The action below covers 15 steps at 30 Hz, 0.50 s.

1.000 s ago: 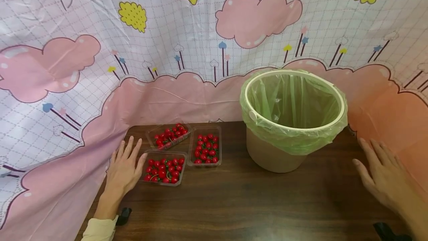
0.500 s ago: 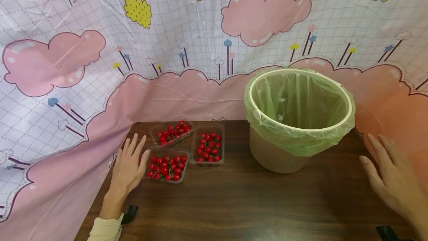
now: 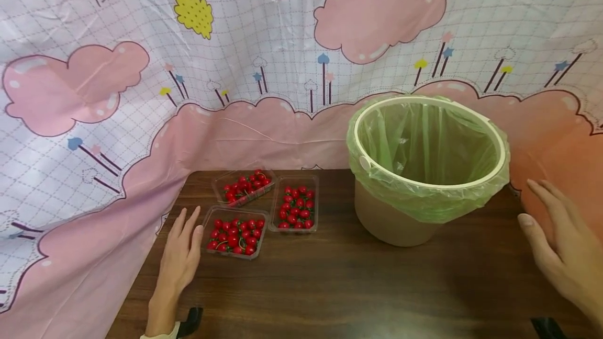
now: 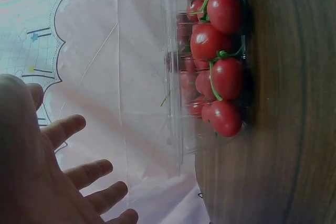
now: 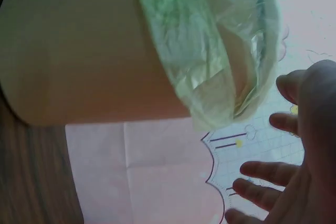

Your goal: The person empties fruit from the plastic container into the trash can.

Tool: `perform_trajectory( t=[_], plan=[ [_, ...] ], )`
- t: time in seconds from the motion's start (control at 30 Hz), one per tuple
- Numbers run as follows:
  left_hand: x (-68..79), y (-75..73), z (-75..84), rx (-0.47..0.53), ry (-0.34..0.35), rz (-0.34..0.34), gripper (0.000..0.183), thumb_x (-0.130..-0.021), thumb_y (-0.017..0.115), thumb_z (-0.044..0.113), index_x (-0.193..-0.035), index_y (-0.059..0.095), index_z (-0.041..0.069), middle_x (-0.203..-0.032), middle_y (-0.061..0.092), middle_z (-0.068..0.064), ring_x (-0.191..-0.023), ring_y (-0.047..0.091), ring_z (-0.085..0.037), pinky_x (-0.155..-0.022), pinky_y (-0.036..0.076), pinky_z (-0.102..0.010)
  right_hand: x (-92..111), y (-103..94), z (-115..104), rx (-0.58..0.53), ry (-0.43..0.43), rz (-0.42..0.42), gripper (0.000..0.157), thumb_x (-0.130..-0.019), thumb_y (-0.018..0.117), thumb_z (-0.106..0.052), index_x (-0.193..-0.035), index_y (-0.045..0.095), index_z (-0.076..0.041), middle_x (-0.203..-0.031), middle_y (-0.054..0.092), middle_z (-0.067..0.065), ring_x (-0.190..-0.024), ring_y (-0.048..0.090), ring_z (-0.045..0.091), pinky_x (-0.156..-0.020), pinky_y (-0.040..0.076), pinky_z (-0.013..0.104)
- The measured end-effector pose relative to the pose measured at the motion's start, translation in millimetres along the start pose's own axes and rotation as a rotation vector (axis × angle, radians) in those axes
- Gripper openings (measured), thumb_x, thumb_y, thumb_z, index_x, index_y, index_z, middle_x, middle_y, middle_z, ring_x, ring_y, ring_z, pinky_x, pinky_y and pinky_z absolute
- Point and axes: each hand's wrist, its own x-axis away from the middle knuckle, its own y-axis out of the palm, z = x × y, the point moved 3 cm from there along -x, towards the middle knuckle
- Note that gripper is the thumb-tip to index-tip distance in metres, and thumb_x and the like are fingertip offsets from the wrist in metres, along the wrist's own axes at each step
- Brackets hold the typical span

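Note:
My left hand (image 3: 180, 255) hovers at the table's left side with fingers extended, holding nothing. Just right of it is a clear plastic punnet of cherry tomatoes (image 3: 235, 235), its near wall and red fruit with green stems (image 4: 220, 72) large in the left wrist view. Two more punnets stand behind: one tilted, with tomatoes (image 3: 247, 186), and one upright, with tomatoes (image 3: 298, 208). My right hand (image 3: 565, 247), fingers spread and nothing held, is to the right of a beige bin (image 3: 391, 218). A green bag (image 5: 184, 40) lines the bin, folded over its edge under a white ring (image 3: 476, 177).
A dark wooden table (image 3: 301, 292) carries everything. Behind it and along both sides hangs a patterned cloth (image 3: 264, 140) with pink clouds. Black straps (image 3: 190, 322) show at my wrists.
The head view has shifted slightly, so the bin and punnets appear a little further right. My left hand has drawn back and turned more side-on. My right hand has moved a little right.

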Motion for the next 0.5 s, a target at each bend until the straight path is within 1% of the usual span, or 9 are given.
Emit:
perform_trajectory(
  t=[0.07,0.13,0.17,0.23,0.27,0.33,0.47,0.5],
  plan=[
    [2.6,3.9,1.3,0.020,-0.009,0.000,0.050,-0.112,0.041,0.032,-0.161,0.037,0.024,-0.167,0.022,-0.020,-0.146,0.024,-0.056,-0.104,0.025,-0.079,-0.7,-3.3,-3.7,-0.035,-0.049,0.039,0.059,-0.102,0.055,-0.004,-0.159,0.040,-0.012,-0.163,0.032,0.019,-0.154,0.022,0.024,-0.125,0.009,0.045],
    [4.5,7.7,2.5,0.044,-0.024,-0.007,0.050,-0.112,0.041,0.033,-0.161,0.037,0.023,-0.167,0.021,-0.019,-0.146,0.024,-0.056,-0.104,0.025,-0.080,-2.3,-6.5,-7.6,-0.052,-0.081,0.060,0.057,-0.101,0.055,-0.004,-0.157,0.043,-0.011,-0.162,0.036,0.015,-0.152,0.025,0.014,-0.123,0.012,0.030],
    [5.1,9.2,3.1,0.056,-0.035,-0.011,0.050,-0.112,0.041,0.033,-0.161,0.037,0.024,-0.168,0.021,-0.019,-0.146,0.023,-0.056,-0.104,0.024,-0.080,-3.6,-7.8,-9.6,-0.065,-0.088,0.066,0.057,-0.101,0.056,-0.003,-0.156,0.044,-0.011,-0.162,0.037,0.013,-0.151,0.026,0.011,-0.120,0.014,0.022],
    [6.1,10.9,3.4,0.078,-0.056,-0.020,0.050,-0.112,0.040,0.034,-0.161,0.036,0.024,-0.168,0.019,-0.019,-0.147,0.022,-0.056,-0.104,0.023,-0.082,-6.3,-9.0,-13.5,-0.102,-0.092,0.057,0.057,-0.101,0.055,-0.001,-0.156,0.044,-0.010,-0.162,0.036,0.009,-0.151,0.027,0.011,-0.117,0.017,0.016],
    [6.5,11.1,3.3,0.091,-0.069,-0.023,0.051,-0.112,0.039,0.035,-0.161,0.036,0.024,-0.168,0.019,-0.018,-0.147,0.021,-0.056,-0.104,0.022,-0.082,-8.0,-9.0,-15.4,-0.122,-0.081,0.048,0.058,-0.101,0.055,0.000,-0.157,0.043,-0.011,-0.163,0.036,0.007,-0.149,0.029,0.009,-0.115,0.019,0.013],
    [6.8,10.3,1.8,0.109,-0.091,-0.027,0.051,-0.112,0.038,0.036,-0.162,0.035,0.024,-0.168,0.018,-0.018,-0.147,0.020,-0.056,-0.104,0.021,-0.082,-12.4,-6.8,-19.5,-0.192,-0.074,0.031,0.058,-0.101,0.053,0.004,-0.157,0.041,-0.008,-0.163,0.035,0.009,-0.148,0.032,0.010,-0.112,0.025,0.010],
    [8.5,7.7,-3.3,0.143,-0.113,-0.022,0.051,-0.113,0.037,0.034,-0.162,0.034,0.022,-0.168,0.017,-0.018,-0.147,0.020,-0.058,-0.104,0.021,-0.082,-24.1,2.2,-27.5,-0.306,-0.001,-0.010,0.058,-0.103,0.049,0.006,-0.159,0.036,-0.008,-0.163,0.036,0.012,-0.147,0.037,0.012,-0.111,0.031,0.011],
    [9.1,7.6,-4.6,0.152,-0.113,-0.019,0.051,-0.113,0.037,0.033,-0.162,0.034,0.021,-0.168,0.017,-0.019,-0.146,0.019,-0.058,-0.104,0.020,-0.083,-27.7,4.9,-28.7,-0.327,0.015,-0.013,0.058,-0.104,0.048,0.005,-0.159,0.036,-0.008,-0.163,0.036,0.012,-0.148,0.037,0.014,-0.111,0.032,0.012]
  ],
)
